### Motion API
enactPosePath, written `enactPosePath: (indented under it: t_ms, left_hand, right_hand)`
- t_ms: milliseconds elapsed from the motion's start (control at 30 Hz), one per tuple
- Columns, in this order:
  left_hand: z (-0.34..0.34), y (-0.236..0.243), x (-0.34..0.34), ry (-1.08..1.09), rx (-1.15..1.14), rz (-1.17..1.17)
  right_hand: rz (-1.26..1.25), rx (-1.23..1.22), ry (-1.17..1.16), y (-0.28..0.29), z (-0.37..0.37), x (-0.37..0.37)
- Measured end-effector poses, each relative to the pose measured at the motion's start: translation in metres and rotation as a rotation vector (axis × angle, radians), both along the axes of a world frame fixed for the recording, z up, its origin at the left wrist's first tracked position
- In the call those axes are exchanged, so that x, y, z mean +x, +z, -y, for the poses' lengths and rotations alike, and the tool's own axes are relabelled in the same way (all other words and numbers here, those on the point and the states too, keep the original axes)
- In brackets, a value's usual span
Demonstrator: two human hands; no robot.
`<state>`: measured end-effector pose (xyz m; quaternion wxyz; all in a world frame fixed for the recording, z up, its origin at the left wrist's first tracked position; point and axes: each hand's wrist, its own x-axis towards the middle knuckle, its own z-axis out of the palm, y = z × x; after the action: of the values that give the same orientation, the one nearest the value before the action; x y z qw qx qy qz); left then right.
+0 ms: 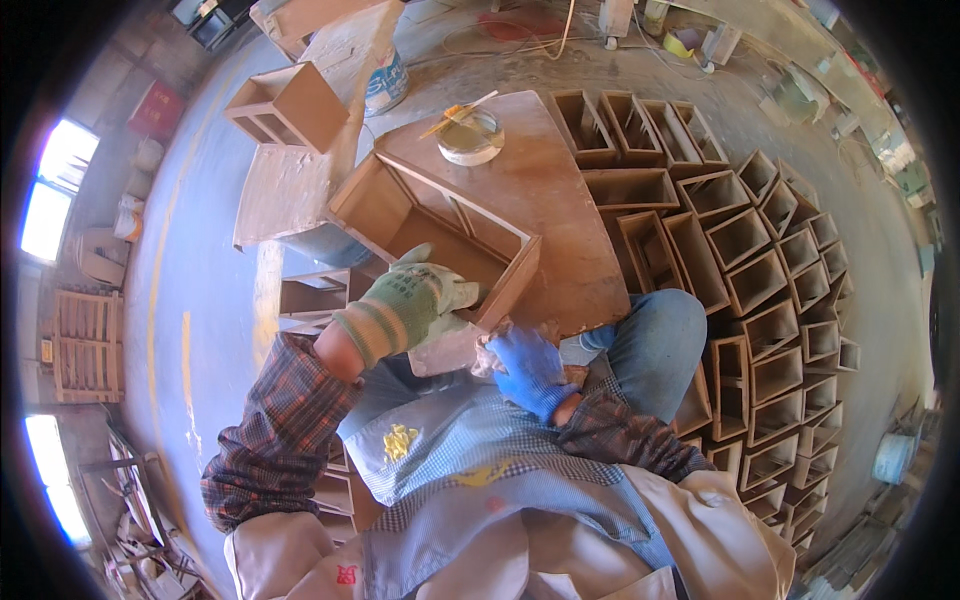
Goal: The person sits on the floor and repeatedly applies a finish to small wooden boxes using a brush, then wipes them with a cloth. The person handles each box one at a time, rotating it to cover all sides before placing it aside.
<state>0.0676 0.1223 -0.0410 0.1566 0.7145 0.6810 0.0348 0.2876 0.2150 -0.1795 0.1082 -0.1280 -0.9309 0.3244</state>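
Note:
An open brown wooden box (pixel 508 290) rests tilted on a board-topped work surface (pixel 570 230) before me. My left hand (pixel 415 295), in a green and white knit glove, grips the box's near wall, with fingers over its rim. At the box's near corner is my right hand (pixel 532 370) in a blue glove, closed around a crumpled greyish rag (pixel 487 355). Part of the rag is hidden under the fingers. A round pale tub (pixel 470 150) stands beyond the box, with a yellow-smeared stick (pixel 445 122) lying across its top.
At the far left a smaller wooden box (pixel 290 105) sits on a worn bench (pixel 275 195). Behind it stands a blue and white bucket (pixel 386 85). Rows of similar open boxes (pixel 755 285) cover the floor on my right; a wooden pallet (pixel 90 345) leans at the left wall.

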Motion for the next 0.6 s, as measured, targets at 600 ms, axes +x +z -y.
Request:
enactPosePath:
  t_ms: [600]
  left_hand:
    - [0.028, 0.030, 0.029, 0.228, 0.453, -0.256]
  right_hand:
    - [-0.562, -0.479, -0.247, 0.113, -0.053, 0.073]
